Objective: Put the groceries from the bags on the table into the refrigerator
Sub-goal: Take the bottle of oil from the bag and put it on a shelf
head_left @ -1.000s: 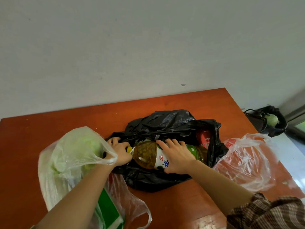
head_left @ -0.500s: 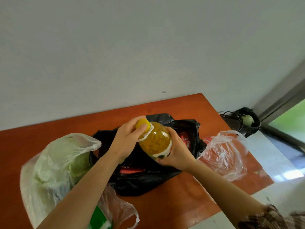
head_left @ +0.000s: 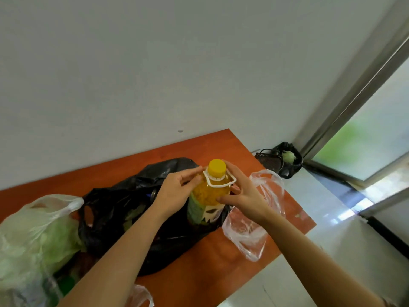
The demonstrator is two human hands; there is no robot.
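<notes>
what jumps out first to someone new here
The clear plastic bottle of yellow-orange contents with a yellow cap stands out at centre, held upright by the left hand and right hand over the crumpled black plastic bag. At the left edge sits a translucent white bag of green leafy vegetables.

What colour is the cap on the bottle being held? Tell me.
Yellow. The cap on the bottle shows best in the head view.

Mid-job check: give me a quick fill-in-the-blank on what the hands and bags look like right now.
1. The left hand and right hand both hold a ____.
2. Its cap is ____.
3. Directly beneath it, on the table, lies a ____ bag.

Missing words: bottle; yellow; black.
</notes>
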